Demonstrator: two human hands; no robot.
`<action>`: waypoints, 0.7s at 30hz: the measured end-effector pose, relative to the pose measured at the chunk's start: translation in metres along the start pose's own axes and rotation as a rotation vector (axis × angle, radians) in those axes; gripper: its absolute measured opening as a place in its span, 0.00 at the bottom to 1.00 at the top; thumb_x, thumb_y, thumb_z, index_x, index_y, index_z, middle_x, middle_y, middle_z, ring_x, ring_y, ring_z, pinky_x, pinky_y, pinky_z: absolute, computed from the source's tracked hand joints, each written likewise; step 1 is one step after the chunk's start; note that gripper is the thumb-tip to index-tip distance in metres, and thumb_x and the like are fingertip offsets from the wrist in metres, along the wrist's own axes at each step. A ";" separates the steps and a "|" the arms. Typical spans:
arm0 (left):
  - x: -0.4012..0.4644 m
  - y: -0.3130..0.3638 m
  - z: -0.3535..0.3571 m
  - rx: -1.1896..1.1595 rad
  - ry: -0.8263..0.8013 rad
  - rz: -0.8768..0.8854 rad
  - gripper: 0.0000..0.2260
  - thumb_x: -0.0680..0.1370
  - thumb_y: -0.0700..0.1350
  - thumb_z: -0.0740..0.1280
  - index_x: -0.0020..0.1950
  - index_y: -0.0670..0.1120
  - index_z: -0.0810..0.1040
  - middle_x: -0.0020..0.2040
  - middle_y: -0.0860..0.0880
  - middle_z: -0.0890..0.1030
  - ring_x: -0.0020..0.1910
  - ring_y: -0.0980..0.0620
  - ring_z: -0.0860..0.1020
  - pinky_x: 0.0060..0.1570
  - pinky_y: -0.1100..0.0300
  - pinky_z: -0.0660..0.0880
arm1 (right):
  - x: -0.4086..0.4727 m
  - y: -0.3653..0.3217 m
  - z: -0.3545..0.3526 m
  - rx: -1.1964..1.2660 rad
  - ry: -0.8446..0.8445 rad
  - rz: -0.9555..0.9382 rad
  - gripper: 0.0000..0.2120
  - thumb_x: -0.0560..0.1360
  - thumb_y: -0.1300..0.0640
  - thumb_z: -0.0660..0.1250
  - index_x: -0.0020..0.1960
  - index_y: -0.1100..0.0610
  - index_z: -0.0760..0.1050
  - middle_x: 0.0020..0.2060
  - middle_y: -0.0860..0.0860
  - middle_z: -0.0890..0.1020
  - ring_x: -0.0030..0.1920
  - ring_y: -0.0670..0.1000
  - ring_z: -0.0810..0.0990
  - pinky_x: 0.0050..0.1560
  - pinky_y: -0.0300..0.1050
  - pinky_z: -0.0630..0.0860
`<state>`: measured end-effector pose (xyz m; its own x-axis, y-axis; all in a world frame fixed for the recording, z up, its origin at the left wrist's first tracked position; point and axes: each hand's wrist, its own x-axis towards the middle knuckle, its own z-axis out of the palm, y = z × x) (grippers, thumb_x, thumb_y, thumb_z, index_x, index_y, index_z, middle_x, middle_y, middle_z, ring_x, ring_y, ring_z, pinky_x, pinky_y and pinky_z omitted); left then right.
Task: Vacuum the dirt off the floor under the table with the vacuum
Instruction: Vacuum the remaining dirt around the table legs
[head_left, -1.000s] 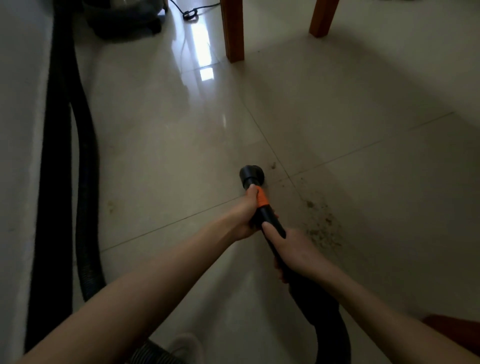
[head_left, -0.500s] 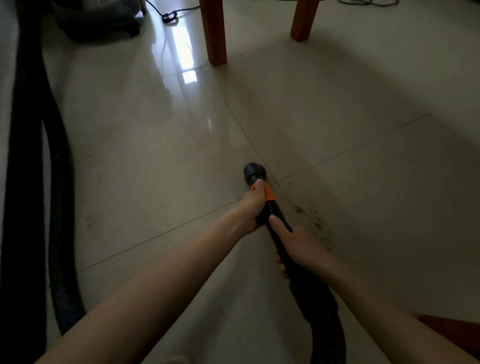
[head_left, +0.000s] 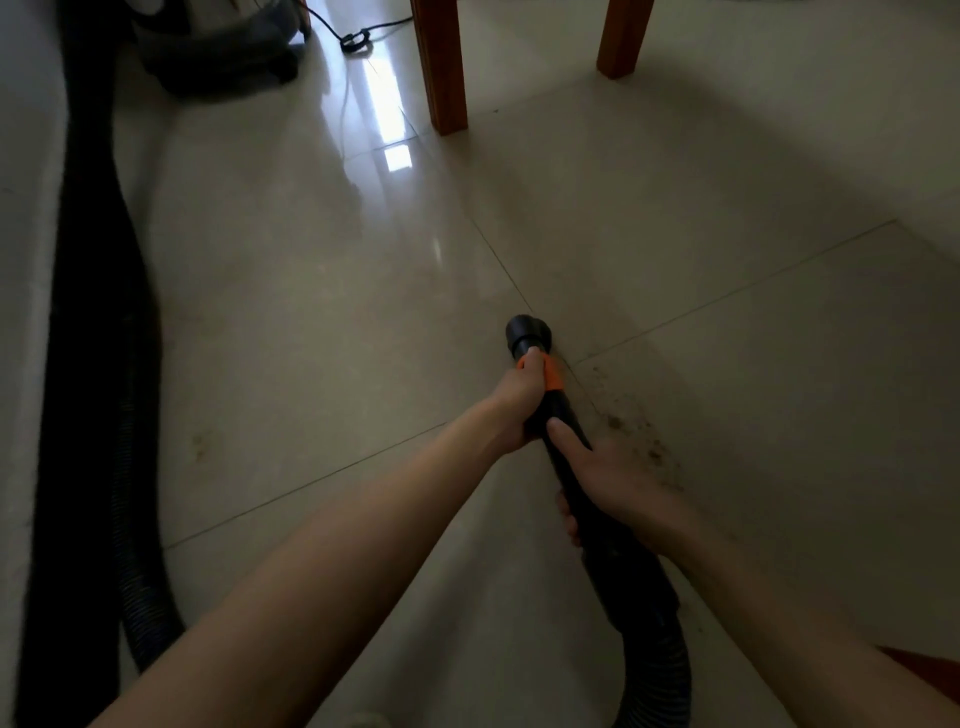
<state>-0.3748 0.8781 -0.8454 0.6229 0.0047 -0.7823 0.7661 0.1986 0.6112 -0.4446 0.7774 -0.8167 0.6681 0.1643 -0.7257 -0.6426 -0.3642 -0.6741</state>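
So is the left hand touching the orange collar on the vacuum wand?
Touching. In the head view the left hand grips the vacuum wand, and its fingers curl directly over the orange collar just behind the nozzle.

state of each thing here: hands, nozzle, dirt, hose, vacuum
left hand: grips wand at orange collar
right hand: grips wand lower down
nozzle: near the floor, left of dirt
dirt: still on tile
hose: lying along floor
vacuum: standing by table leg
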 end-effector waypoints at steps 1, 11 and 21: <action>-0.003 -0.004 -0.003 -0.020 0.009 0.003 0.23 0.81 0.57 0.52 0.67 0.41 0.66 0.38 0.45 0.71 0.35 0.49 0.71 0.40 0.56 0.73 | -0.002 0.001 0.002 -0.005 -0.020 0.005 0.24 0.79 0.40 0.56 0.50 0.63 0.71 0.24 0.54 0.75 0.21 0.51 0.74 0.24 0.40 0.73; -0.074 -0.073 -0.035 -0.252 0.122 0.044 0.14 0.82 0.52 0.54 0.42 0.43 0.66 0.35 0.43 0.71 0.33 0.47 0.73 0.36 0.55 0.73 | -0.039 0.040 0.034 -0.019 -0.220 0.093 0.17 0.79 0.50 0.61 0.41 0.64 0.69 0.23 0.56 0.76 0.23 0.53 0.76 0.26 0.42 0.74; -0.095 -0.117 -0.037 -0.095 0.152 0.052 0.14 0.82 0.51 0.55 0.44 0.43 0.70 0.41 0.42 0.74 0.39 0.48 0.75 0.41 0.56 0.74 | -0.066 0.075 0.050 -0.155 -0.058 -0.042 0.17 0.79 0.44 0.57 0.45 0.57 0.72 0.24 0.53 0.74 0.21 0.51 0.73 0.24 0.40 0.70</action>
<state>-0.5292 0.8905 -0.8467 0.6251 0.1641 -0.7631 0.7104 0.2856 0.6433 -0.5553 0.7852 -0.8262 0.6676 0.2338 -0.7068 -0.5459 -0.4919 -0.6783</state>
